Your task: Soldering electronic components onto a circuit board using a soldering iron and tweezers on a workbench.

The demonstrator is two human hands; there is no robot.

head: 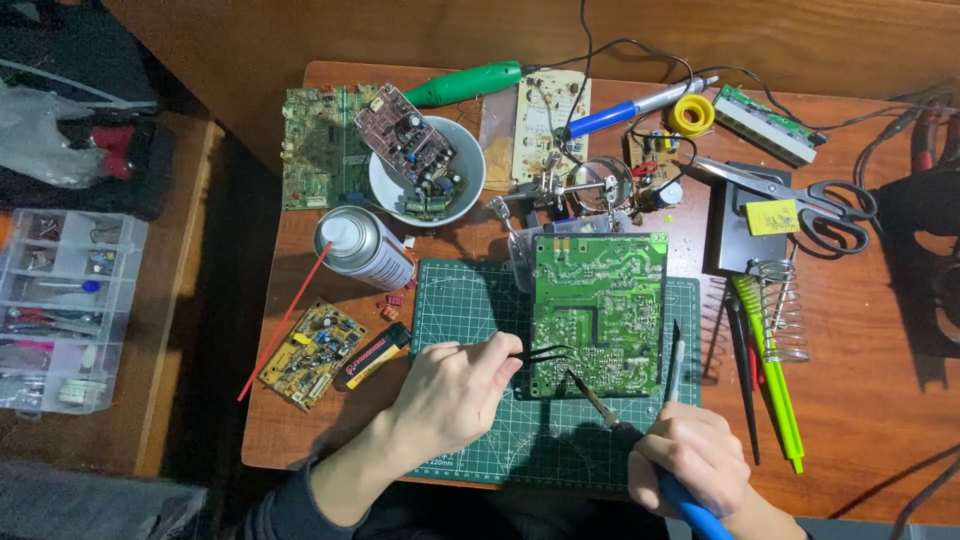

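Far left, off the table: one clear compartment box (62, 310) of small parts. On the wooden table (850, 400), left portion: a green circuit board (312, 150), a white bowl (472, 175) holding a red-brown board (408, 135), one spray can (362, 247) with a red straw, one yellow board (312, 355). That makes five bare boards counted, with the beige one at the back edge; smaller ones behind are unclear. Left hand (450, 395) clamped on black tweezers (540, 353), tips pointing right and touching the lower left part of the large green board (598, 315), which lies solder side up on the green cutting mat (450, 300), long axis running away from the person. Right hand (690, 455) closed round a blue-handled soldering iron (600, 402); its shaft slants up-left, tip on the board just below the tweezer tips. Both tools meet at one spot, up and left of the right hand, just right of the left hand; left hand nearer. Right side: one coil iron stand (780, 305), one pair of scissors (800, 200), one yellow solder spool (692, 115), two green tools lying lengthwise.
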